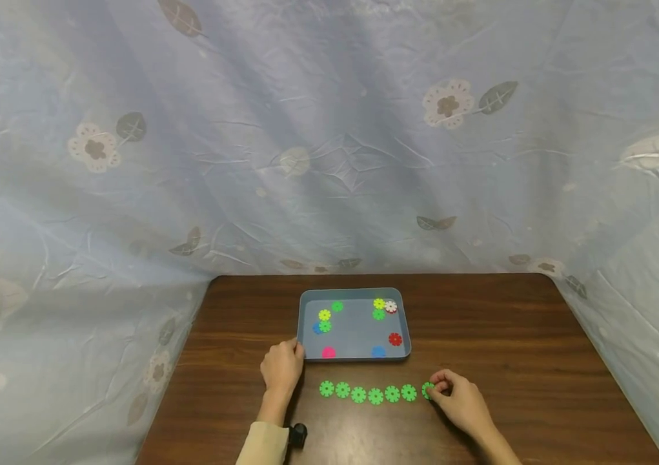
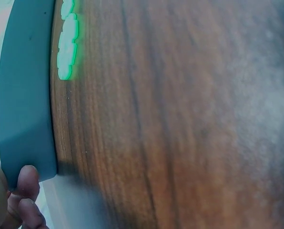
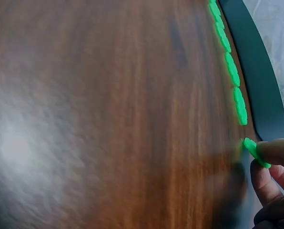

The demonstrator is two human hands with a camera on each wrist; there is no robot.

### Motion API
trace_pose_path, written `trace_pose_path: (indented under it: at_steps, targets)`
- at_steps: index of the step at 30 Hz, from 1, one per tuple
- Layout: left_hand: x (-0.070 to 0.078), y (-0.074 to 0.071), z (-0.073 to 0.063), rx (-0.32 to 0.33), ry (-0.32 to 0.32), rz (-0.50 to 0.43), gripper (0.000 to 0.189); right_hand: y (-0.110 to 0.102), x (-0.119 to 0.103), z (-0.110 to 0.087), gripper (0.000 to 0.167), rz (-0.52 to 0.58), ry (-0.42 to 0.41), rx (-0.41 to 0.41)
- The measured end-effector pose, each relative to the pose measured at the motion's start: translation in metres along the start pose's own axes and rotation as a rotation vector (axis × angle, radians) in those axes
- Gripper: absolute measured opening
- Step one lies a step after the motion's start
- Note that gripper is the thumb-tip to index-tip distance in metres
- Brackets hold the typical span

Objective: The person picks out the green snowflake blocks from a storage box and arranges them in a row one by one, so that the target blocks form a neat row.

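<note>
My right hand [image 1: 461,402] pinches a green notched plastic disc [image 1: 427,391] between thumb and fingers, at the right end of a row of similar discs. In the right wrist view this green disc [image 3: 254,151] tilts up from the wood, its lower edge close to the table. Several more green discs [image 1: 375,396] lie flat side by side in a slightly bowed line. My left hand [image 1: 281,367] grips the near left corner of a grey-blue tray [image 1: 352,359]. The left wrist view has the fingers [image 2: 28,181] curled at the tray's corner.
Inside the tray lie loose discs, among them a red disc [image 1: 395,339], a pink disc [image 1: 328,352], a yellow disc [image 1: 324,314] and a white disc [image 1: 390,306]. The brown wooden table [image 1: 515,336] backs onto a patterned curtain [image 1: 329,161].
</note>
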State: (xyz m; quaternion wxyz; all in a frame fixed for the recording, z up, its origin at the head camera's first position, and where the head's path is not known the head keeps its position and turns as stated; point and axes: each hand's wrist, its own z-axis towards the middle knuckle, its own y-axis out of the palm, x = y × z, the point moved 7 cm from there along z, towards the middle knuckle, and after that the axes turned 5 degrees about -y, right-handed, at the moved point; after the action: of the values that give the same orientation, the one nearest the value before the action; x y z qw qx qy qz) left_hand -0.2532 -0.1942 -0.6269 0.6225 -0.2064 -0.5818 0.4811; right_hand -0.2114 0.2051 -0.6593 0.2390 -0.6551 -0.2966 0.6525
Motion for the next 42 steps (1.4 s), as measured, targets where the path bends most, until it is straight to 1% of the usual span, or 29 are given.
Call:
trace_pose_path:
  at_steps: [4, 7, 16, 21, 25, 28, 30, 34, 36, 39, 42]
  targets:
    - [-0.001, 0.000, 0.000, -0.009, -0.001, 0.002, 0.042, 0.003, -0.002, -0.003, 0.015, -0.019, -0.007, -0.006]
    - [-0.001, 0.000, 0.000, -0.014, -0.005, 0.003, 0.047, 0.005, -0.001, -0.004, 0.015, -0.046, -0.005, 0.002]
    - [-0.004, 0.000, 0.001, 0.000, -0.012, 0.011, 0.046, 0.008, 0.000, -0.002, 0.016, -0.089, -0.030, 0.015]
    - [-0.003, -0.001, 0.002, -0.001, -0.007, 0.006, 0.046, 0.005, -0.010, 0.005, 0.016, -0.089, -0.046, 0.047]
    - [-0.003, -0.002, 0.003, 0.003, -0.009, 0.009, 0.043, 0.005, -0.029, 0.018, 0.014, -0.060, -0.086, 0.067]
    - [-0.003, -0.002, 0.003, 0.010, -0.008, 0.013, 0.040, 0.010, -0.047, 0.029, 0.014, -0.027, -0.117, 0.071]
    - [-0.003, -0.001, 0.003, 0.012, -0.008, 0.014, 0.041, 0.015, -0.060, 0.037, 0.014, -0.006, -0.142, 0.070]
    - [-0.003, 0.001, 0.001, -0.004, -0.011, 0.004, 0.047, 0.025, -0.086, 0.054, 0.015, 0.025, -0.201, 0.076]
    - [-0.002, 0.002, 0.000, -0.010, -0.011, -0.002, 0.047, 0.028, -0.100, 0.062, 0.015, 0.024, -0.237, 0.087]
    - [-0.001, 0.001, 0.000, 0.002, -0.009, 0.000, 0.038, 0.036, -0.122, 0.076, 0.016, 0.030, -0.285, 0.080]
    - [-0.001, 0.001, 0.000, 0.012, -0.013, 0.011, 0.029, 0.049, -0.141, 0.091, 0.019, 0.032, -0.324, 0.057]
